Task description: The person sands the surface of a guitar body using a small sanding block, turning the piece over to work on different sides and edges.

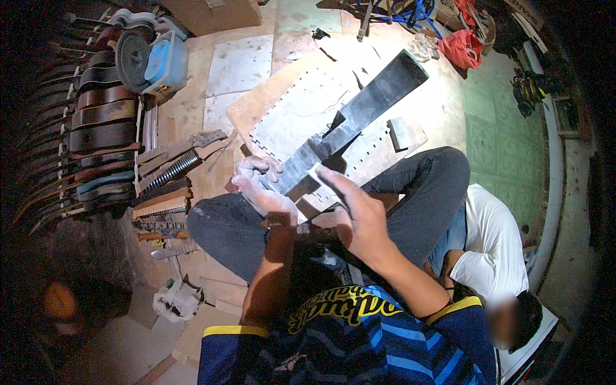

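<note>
A long dark board [378, 96], dusted with pale powder, slants from the far right towards my lap. Its nearer part [300, 164] is greyer, and I cannot tell if that is a separate piece. Against this near end, my left hand [260, 186] curls its whitened fingers around the edge. My right hand [360, 215] pinches a small pale block [314, 172] at the board's right side, the index finger stretched along it. Under the board lies a pale, dusty sheet [282, 119] with dark dashes along its borders. A small grey block [399, 133] rests on its right part.
Many guitar bodies [102, 115] stand in a row at the left. Nearer are wooden necks [183, 149], a metal spring [170, 173] and a white plastic bag [176, 300]. A blue tub [168, 61] is behind. A person in a white shirt [497, 237] sits close on my right.
</note>
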A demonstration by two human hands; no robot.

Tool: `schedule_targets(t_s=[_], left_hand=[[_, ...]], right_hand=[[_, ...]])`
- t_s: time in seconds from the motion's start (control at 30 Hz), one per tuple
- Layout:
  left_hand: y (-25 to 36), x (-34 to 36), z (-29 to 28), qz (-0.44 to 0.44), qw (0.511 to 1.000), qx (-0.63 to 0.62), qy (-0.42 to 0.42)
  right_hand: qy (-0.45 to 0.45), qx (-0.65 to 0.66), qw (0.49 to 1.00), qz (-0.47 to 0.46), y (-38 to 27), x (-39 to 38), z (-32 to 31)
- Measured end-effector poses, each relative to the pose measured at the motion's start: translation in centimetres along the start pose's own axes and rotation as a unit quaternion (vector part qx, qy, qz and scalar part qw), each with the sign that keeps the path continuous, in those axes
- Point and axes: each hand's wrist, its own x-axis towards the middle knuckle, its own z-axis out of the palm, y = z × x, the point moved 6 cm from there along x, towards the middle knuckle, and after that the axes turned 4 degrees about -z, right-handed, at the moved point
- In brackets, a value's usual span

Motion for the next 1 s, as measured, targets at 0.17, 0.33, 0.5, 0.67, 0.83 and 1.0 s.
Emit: schedule_targets(t_s=[0.17, 0.33, 0.5, 0.67, 0.83, 1.0], left_hand=[[1.3, 0.2, 0.3, -0.002, 1.000, -0.017, -0.014], [0.2, 0.2, 0.9, -0.015, 1.000, -0.021, 0.015], [0.1, -0.3, 0.5, -0.012, 0.999, -0.026, -0.014], [0.0, 0.2, 0.9, -0.011, 1.000, -0.019, -0.016], [0.0, 0.8, 1.1, -0.011, 1.000, -0.019, -0.004], [-0.2, -0.1, 0.9, -0.007, 1.000, -0.023, -0.002]], right_hand=[[-0.147, -0.088, 0.977, 0.127, 2.1, -0.1, 4.3], [-0.108, -0.098, 0.986, 0.075, 3.4, 2.5, 6.1], [-0.129, -0.026, 0.990, 0.055, 2.8, 2.8, 5.5], [-0.090, -0.016, 0.995, 0.037, 1.4, 0.6, 4.4], [-0.142, -0.008, 0.988, 0.055, 3.3, 2.9, 5.7], [-0.141, -0.006, 0.988, 0.069, 3.2, 2.5, 5.2]])
